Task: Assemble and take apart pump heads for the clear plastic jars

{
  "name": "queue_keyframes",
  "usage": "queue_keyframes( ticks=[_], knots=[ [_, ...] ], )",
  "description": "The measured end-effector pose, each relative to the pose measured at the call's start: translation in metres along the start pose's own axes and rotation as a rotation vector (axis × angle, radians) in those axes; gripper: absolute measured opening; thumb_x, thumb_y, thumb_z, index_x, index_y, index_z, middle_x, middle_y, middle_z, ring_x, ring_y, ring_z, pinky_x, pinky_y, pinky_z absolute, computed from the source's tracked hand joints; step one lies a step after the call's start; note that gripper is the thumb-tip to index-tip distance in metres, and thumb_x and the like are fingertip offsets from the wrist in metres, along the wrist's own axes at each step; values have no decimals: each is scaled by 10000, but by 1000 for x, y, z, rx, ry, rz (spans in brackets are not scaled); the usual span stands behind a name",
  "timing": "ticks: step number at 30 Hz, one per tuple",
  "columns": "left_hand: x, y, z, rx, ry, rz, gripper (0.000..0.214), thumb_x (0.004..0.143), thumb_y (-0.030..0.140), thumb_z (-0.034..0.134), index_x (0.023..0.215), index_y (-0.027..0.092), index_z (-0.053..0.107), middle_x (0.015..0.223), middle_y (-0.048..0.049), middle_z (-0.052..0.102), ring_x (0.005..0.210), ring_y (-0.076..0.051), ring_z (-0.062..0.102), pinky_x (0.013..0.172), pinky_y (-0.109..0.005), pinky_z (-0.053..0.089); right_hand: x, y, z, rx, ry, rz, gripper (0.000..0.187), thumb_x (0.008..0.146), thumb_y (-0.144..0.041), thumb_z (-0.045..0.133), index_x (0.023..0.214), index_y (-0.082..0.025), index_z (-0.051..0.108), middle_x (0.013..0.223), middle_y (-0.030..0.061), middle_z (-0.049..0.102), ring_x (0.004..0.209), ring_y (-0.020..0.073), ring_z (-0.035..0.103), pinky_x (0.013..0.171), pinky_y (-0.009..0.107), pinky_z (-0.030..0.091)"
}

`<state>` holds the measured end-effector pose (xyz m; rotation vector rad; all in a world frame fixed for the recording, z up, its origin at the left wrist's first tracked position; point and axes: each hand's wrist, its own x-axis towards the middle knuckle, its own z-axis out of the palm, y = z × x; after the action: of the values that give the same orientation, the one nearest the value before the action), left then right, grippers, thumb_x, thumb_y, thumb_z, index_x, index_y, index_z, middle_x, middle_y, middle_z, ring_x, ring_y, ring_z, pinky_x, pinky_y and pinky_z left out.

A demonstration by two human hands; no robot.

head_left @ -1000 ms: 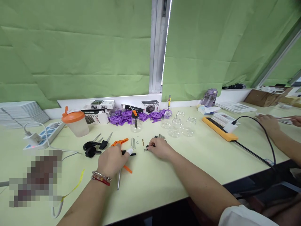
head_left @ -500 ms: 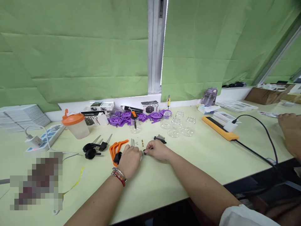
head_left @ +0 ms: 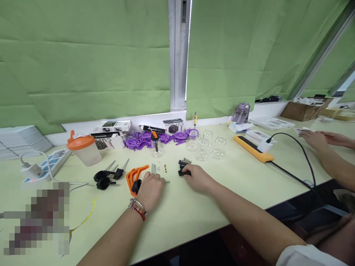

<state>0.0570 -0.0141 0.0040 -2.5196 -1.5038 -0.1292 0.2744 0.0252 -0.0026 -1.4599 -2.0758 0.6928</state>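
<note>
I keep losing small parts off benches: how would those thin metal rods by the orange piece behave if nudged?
The metal rods look thin, straight and round, so a sideways nudge would probably roll them. They lie loose on the smooth table, so they may slide too. Being slim, they are likely light and fiddly to pinch.

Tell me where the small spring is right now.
In the head view the small spring lies on the table between the left hand and the right hand, nearer the left.
</note>
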Motion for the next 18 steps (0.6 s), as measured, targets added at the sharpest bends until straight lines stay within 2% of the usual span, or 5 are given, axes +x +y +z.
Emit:
queue_keyframes(
  ticks=[4, 8, 13, 18],
  knots=[
    [-1, 0, -1, -9, 5, 11, 232, 732, -6, 448, 719, 155, 614, 739, -64, 615, 719, -199, 560, 735, -356, 317, -16, -7, 14, -286, -13, -123, 170, 834, -199, 522, 883, -180, 684, 971, 79, 636, 915, 218, 576, 766, 310, 421],
    [-1, 0, 0, -8, 14, 10, 229, 753, 9, 443, 712, 158, 613, 727, -63, 609, 711, -199, 553, 739, -362, 315, -13, -12, 18, -521, -2, -199, 198, 865, -218, 502, 820, -167, 688, 924, 95, 612, 893, 235, 557, 747, 329, 416],
    [-2, -2, 1, -10, 24, 11, 235, 759, 10, 441, 707, 162, 612, 714, -58, 605, 703, -196, 548, 743, -366, 311, -3, -8, 16, -523, 55, -217, 171, 840, -232, 564, 965, -172, 665, 991, 94, 609, 925, 232, 546, 806, 345, 416],
    [-2, -3, 2, -12, 20, 11, 230, 757, 6, 445, 697, 160, 606, 714, -57, 604, 703, -190, 547, 749, -363, 312, 1, 3, 14, -461, 100, -270, 128, 821, -182, 586, 917, -178, 670, 982, 76, 618, 930, 220, 526, 814, 344, 418]
  ],
)
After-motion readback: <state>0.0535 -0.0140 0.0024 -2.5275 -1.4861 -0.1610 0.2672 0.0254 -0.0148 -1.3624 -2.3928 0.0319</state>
